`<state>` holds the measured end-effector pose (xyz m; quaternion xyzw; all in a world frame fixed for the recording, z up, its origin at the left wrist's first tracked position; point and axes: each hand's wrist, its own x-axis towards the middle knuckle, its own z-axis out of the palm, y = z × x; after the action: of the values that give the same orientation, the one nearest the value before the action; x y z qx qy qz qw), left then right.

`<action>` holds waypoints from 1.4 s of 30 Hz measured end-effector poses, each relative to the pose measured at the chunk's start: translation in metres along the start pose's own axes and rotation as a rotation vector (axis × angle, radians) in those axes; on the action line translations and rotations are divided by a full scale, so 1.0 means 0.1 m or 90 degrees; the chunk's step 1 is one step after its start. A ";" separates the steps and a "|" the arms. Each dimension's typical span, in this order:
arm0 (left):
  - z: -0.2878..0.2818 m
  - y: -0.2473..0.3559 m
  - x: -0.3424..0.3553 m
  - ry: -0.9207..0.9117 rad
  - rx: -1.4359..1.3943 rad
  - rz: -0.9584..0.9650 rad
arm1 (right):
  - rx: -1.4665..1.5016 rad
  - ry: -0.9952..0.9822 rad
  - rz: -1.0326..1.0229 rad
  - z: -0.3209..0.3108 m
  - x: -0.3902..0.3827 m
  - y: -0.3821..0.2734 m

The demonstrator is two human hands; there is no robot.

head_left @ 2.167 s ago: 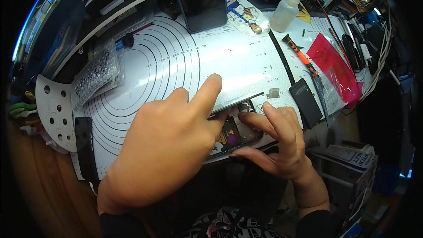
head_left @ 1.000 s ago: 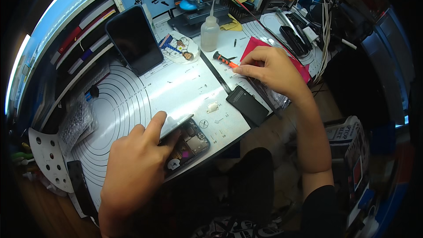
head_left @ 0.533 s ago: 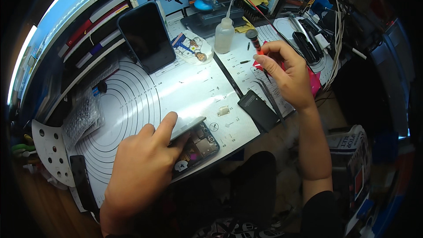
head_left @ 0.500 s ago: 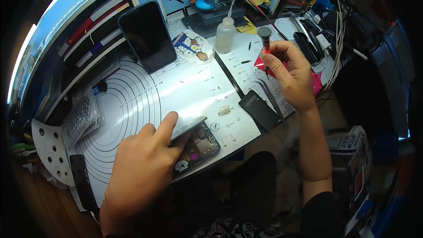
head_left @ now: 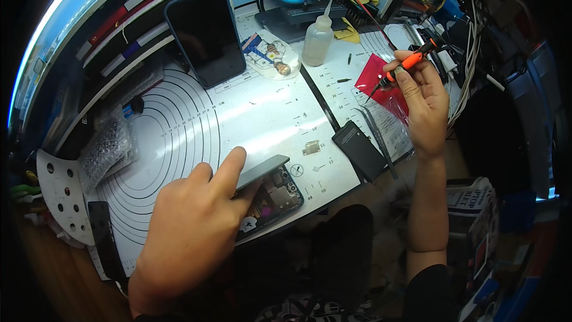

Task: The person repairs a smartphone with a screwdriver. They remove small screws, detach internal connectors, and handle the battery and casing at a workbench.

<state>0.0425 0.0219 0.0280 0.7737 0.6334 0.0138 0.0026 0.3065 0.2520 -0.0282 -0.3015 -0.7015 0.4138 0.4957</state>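
Observation:
My left hand (head_left: pixel 199 220) grips the raised panel (head_left: pixel 267 167) of an opened phone at the mat's front edge, its fingers wrapped under it. The phone's body (head_left: pixel 280 194) shows circuit boards and small parts. My right hand (head_left: pixel 424 107), up at the right, holds an orange-and-black screwdriver (head_left: pixel 408 65) tilted, its thin tip pointing down-left over a red sheet (head_left: pixel 372 71). Below it lie curved tweezers (head_left: pixel 384 149) beside a black battery (head_left: pixel 359 150). A small metal plate (head_left: pixel 311 148) rests on the mat just beyond the phone.
A phone (head_left: pixel 205 36) stands at the back, beside a round illustrated pad (head_left: pixel 271 53) and a dropper bottle (head_left: pixel 317 42). Bubble wrap (head_left: pixel 107 155), a perforated holder (head_left: pixel 62 197) and shelves (head_left: pixel 119 24) line the left. Cables (head_left: pixel 471 71) and tools crowd the right.
My right hand left the phone, took up the screwdriver, then moved rightward and tilted it from upright to diagonal. My left hand keeps holding the raised panel.

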 end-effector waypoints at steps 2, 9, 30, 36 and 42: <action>0.01 -0.01 0.01 0.010 -0.008 0.012 | -0.035 0.004 -0.005 -0.02 0.01 0.01; -0.03 0.00 0.00 0.005 -0.007 0.010 | 0.122 -0.041 0.064 -0.03 0.07 0.11; -0.02 0.01 0.02 -0.001 -0.021 -0.002 | -0.220 -0.245 -0.175 0.25 -0.05 -0.13; -0.02 -0.01 -0.01 -0.002 -0.030 -0.004 | -0.377 -0.317 -0.179 0.18 -0.09 -0.38; -0.01 -0.04 -0.03 0.003 -0.026 0.005 | -0.453 -0.427 -0.183 0.08 -0.40 -0.48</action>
<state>0.0380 0.0199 0.0285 0.7758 0.6302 0.0280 0.0168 0.3108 0.1940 -0.0052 -0.2027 -0.9540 0.1504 0.1620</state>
